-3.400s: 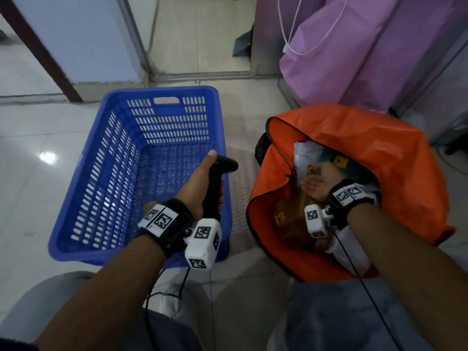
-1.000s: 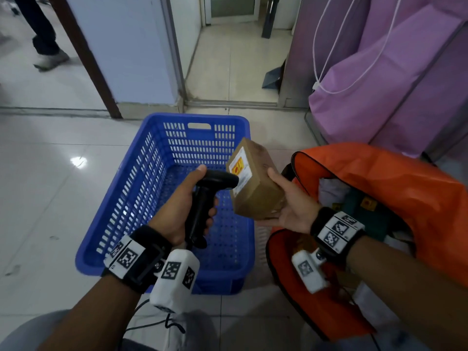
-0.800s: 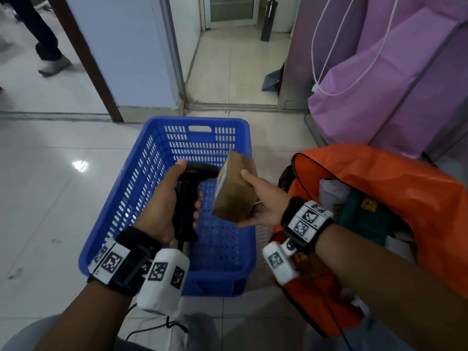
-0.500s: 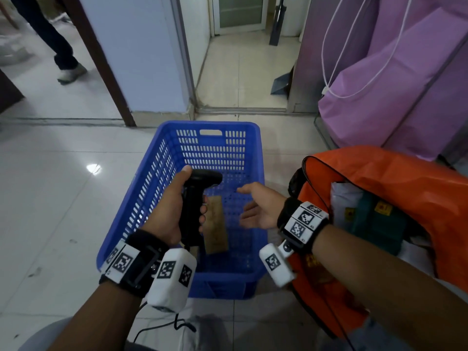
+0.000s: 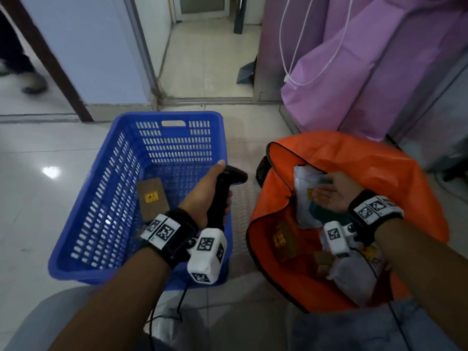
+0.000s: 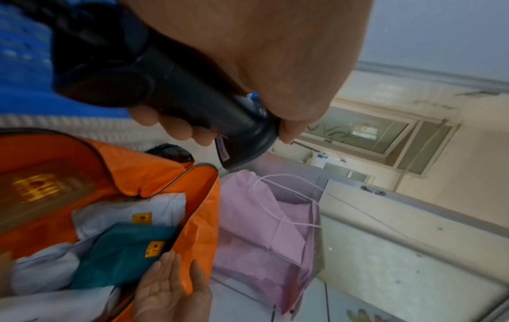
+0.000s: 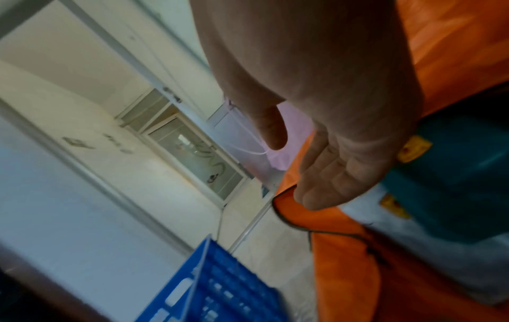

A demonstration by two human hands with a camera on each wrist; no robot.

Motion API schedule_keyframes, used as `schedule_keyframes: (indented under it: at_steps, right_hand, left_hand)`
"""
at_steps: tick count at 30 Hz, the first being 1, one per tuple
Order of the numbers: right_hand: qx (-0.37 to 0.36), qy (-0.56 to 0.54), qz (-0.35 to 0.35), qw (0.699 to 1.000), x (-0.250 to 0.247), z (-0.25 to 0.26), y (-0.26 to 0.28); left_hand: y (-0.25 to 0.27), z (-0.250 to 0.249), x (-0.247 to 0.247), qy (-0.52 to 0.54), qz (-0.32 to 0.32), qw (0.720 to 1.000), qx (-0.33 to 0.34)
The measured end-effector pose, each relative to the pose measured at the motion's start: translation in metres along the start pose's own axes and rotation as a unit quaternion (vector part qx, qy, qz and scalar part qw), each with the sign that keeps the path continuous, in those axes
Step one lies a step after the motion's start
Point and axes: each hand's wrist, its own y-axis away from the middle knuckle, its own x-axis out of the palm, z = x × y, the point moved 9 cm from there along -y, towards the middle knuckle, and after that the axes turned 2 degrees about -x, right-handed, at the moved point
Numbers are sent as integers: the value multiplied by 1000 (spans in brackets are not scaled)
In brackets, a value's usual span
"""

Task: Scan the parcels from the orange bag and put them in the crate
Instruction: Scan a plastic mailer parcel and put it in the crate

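My left hand [image 5: 205, 196] grips a black handheld scanner [image 5: 222, 191] [image 6: 165, 87] over the right rim of the blue crate [image 5: 101, 198]. One brown box parcel [image 5: 152, 198] with a yellow sticker lies flat on the crate's floor. My right hand [image 5: 331, 193] [image 7: 338, 165] is inside the mouth of the orange bag [image 5: 379, 168], fingers straight, palm up, beside a teal parcel [image 6: 121, 250] [image 7: 454, 185] and a white parcel [image 5: 304, 183]. It holds nothing. More parcels, brown [image 5: 283, 239] and white [image 5: 354, 274], lie deeper in the bag.
A purple bag [image 5: 354, 72] with a white cord leans against the wall behind the orange bag. A doorway [image 5: 202, 59] opens beyond the crate. A person's leg and shoe [image 5: 22, 72] show at far left. Pale floor tiles [image 5: 30, 198] lie left of the crate.
My right hand carried the brown box to the scanner, dropped it into the crate, then went back into the orange bag with nothing in it. The left hand keeps the scanner.
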Motion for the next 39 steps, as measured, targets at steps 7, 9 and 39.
schedule_keyframes:
  at_steps: [7,9,39]
  right_hand:
    - [-4,109,-122,986,-98,-33,-23]
    - [-36,228,-147,962,-117,-39,-36]
    - [69,95,-85,989,-179,-193,-153]
  left_hand:
    - [-34,24,90,-51,29,998,-28]
    - [-42,36,104,-83,30,995,-37]
    - [-50,69,49,-81,7,990,-112]
